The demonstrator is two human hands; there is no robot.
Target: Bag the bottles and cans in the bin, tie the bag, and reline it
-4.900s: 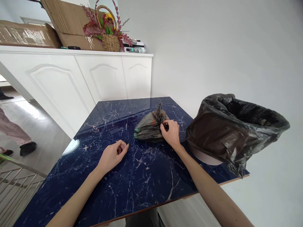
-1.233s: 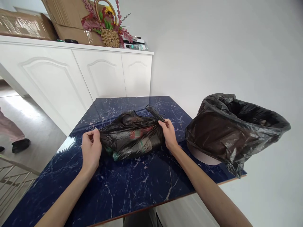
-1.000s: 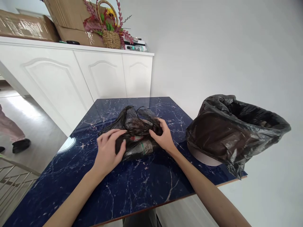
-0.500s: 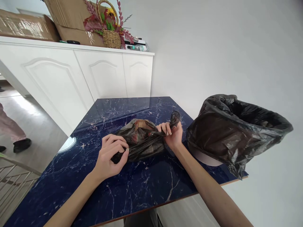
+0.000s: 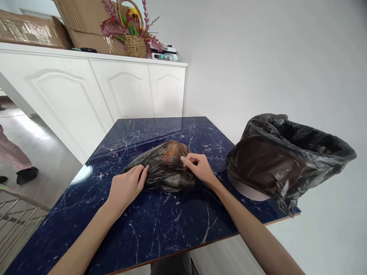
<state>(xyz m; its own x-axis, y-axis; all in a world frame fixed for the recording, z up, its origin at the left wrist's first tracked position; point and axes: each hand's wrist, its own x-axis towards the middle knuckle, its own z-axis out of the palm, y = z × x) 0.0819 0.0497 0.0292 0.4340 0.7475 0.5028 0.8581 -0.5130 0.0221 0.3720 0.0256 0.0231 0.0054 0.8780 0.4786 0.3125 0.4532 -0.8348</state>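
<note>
A small black plastic bag [image 5: 164,168] stuffed with rubbish lies on its side in the middle of the dark blue marble table [image 5: 160,229]. Red and green packaging shows through the thin plastic. My left hand [image 5: 127,187] rests on the bag's left end, fingers stretched flat against it. My right hand [image 5: 197,168] is on the bag's right end, its fingers curled and pinching the plastic there.
A bin lined with a large black bag [image 5: 286,156] stands at the table's right edge, mouth open. White cabinets [image 5: 120,91] behind carry cardboard boxes and a flower basket [image 5: 133,36]. Another person's leg and shoe [image 5: 17,168] are on the floor at left.
The tied bag was pulled open and stretched between both hands, then bunched together. My right hand let go of the raised twisted end, and both hands now press on the flattened bag.
</note>
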